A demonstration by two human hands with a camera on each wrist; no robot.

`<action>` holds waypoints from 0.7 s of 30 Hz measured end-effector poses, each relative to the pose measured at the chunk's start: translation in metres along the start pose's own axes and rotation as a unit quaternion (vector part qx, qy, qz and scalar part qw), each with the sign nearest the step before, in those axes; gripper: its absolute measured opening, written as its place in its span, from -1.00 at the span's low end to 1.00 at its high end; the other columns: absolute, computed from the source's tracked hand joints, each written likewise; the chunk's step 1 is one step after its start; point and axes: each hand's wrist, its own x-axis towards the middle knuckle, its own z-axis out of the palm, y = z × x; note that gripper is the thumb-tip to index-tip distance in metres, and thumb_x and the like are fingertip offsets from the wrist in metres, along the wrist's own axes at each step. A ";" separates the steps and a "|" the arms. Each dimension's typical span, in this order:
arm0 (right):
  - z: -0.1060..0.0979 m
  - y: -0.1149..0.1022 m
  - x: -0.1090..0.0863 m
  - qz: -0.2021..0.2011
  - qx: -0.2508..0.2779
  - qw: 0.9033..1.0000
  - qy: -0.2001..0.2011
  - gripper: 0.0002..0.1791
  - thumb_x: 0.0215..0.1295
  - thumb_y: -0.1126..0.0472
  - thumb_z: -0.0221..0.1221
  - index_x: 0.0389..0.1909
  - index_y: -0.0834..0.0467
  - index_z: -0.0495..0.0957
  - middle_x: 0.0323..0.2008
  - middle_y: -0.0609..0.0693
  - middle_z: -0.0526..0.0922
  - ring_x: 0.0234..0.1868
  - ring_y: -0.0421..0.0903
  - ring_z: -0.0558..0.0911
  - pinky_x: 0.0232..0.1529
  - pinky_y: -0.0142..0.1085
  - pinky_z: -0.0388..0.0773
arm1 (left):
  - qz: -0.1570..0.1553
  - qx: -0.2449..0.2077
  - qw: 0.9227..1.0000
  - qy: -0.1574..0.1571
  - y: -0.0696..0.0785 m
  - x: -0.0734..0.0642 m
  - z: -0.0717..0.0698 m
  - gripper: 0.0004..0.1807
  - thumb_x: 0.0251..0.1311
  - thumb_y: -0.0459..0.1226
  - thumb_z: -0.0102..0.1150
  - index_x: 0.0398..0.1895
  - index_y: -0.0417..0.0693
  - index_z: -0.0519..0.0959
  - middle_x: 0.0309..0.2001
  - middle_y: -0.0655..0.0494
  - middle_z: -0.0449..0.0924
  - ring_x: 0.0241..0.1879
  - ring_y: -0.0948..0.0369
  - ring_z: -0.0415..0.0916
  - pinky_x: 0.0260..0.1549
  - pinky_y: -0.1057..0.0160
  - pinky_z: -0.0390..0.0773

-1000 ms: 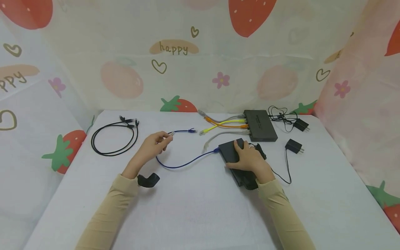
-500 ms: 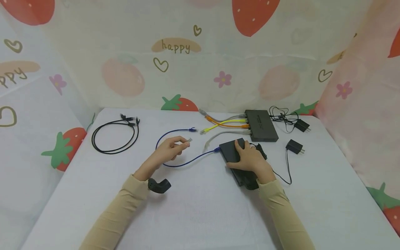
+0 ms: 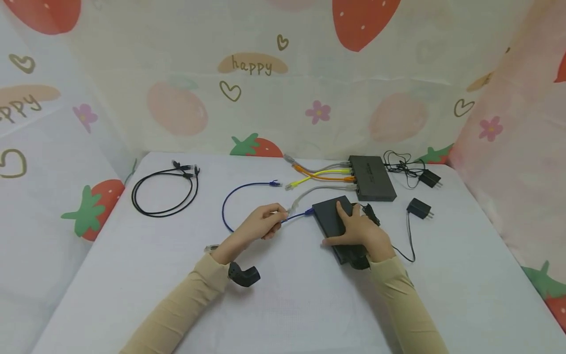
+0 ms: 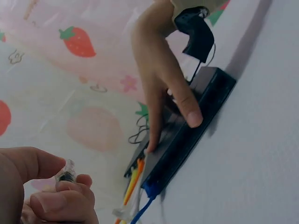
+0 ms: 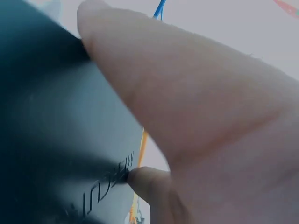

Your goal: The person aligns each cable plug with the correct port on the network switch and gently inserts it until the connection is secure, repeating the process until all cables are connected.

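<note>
My left hand (image 3: 264,222) pinches a small clear network plug (image 4: 67,171) between thumb and fingertips, just above the table. Whether a cord trails from it is hidden by the hand. To its right lies a black network switch (image 3: 326,214) with a blue network cable (image 3: 247,185) plugged into its corner. That cable curves under the left hand to a free plug farther back. My right hand (image 3: 360,232) spans the switch and grips it, thumb (image 4: 194,116) against its long side and fingers across the top toward the other edge. In the right wrist view the thumb covers much of the picture.
A second switch (image 3: 373,179) stands behind, with grey, yellow (image 3: 305,181) and orange cables running left. Two black power adapters (image 3: 429,178) lie at the right with thin cords. A coiled black cable (image 3: 165,194) is at the back left. Patterned cloth walls enclose the table.
My left hand has moved right and toward me with the clear plug, now close to the grey cable's end and the switch. My right hand keeps its place on the switch.
</note>
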 end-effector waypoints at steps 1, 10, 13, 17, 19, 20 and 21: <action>0.000 -0.001 0.000 0.001 -0.001 1.000 0.001 0.27 -0.09 -0.45 0.18 0.45 0.12 -0.24 0.30 0.59 -0.21 0.12 0.53 0.29 0.02 0.28 0.30 | -0.002 0.001 1.000 -0.002 -0.001 0.001 0.003 -0.66 0.35 -0.14 -0.07 -0.16 -0.30 0.47 -0.69 0.15 0.30 -0.77 0.29 0.17 -0.75 0.38 0.16; 0.001 -0.004 0.000 0.003 -0.020 1.000 0.010 0.21 -0.03 -0.37 0.20 0.45 0.14 -0.21 0.27 0.60 -0.08 0.04 0.45 0.41 -0.04 0.21 0.40 | -0.010 0.032 0.999 -0.022 -0.008 0.009 0.030 -0.68 0.28 -0.11 -0.01 -0.28 -0.23 0.53 -0.77 0.20 0.25 -0.76 0.31 0.11 -0.73 0.36 0.13; -0.001 -0.002 0.000 0.004 -0.018 1.000 0.008 0.18 -0.01 -0.37 0.17 0.45 0.14 -0.21 0.27 0.59 -0.05 0.01 0.40 0.44 -0.05 0.18 0.42 | -0.004 0.049 0.998 -0.035 -0.012 0.014 0.041 -0.69 0.28 -0.11 -0.02 -0.28 -0.19 0.55 -0.80 0.23 0.23 -0.77 0.32 0.12 -0.72 0.38 0.15; -0.004 0.002 -0.001 -0.001 -0.002 1.000 0.001 0.15 0.02 -0.37 0.13 0.45 0.10 -0.21 0.29 0.55 -0.03 0.04 0.39 0.43 -0.02 0.18 0.39 | -0.002 0.056 0.997 -0.058 -0.016 0.022 0.051 -0.69 0.30 -0.12 -0.04 -0.25 -0.17 0.58 -0.78 0.23 0.25 -0.76 0.33 0.14 -0.70 0.39 0.16; -0.006 0.005 -0.001 -0.008 0.004 1.000 -0.002 0.13 0.03 -0.38 0.12 0.45 0.09 -0.20 0.29 0.54 -0.02 0.08 0.42 0.40 0.01 0.20 0.36 | -0.010 0.053 0.996 -0.068 -0.017 0.026 0.054 -0.69 0.32 -0.12 -0.06 -0.23 -0.15 0.59 -0.73 0.23 0.28 -0.74 0.34 0.15 -0.69 0.40 0.18; -0.006 0.005 -0.001 -0.013 0.003 1.000 -0.003 0.13 0.04 -0.38 0.11 0.45 0.10 -0.20 0.29 0.54 -0.01 0.10 0.43 0.38 0.02 0.21 0.35 | -0.020 0.041 0.996 -0.073 -0.018 0.028 0.055 -0.69 0.32 -0.11 -0.06 -0.23 -0.14 0.59 -0.71 0.22 0.29 -0.73 0.34 0.16 -0.67 0.41 0.19; -0.007 0.006 -0.001 -0.017 0.003 1.000 -0.004 0.13 0.04 -0.38 0.11 0.45 0.10 -0.20 0.30 0.53 -0.01 0.12 0.44 0.35 0.03 0.23 0.33 | -0.031 0.031 0.996 -0.078 -0.019 0.030 0.055 -0.69 0.33 -0.11 -0.07 -0.23 -0.13 0.59 -0.68 0.22 0.30 -0.71 0.34 0.16 -0.66 0.41 0.19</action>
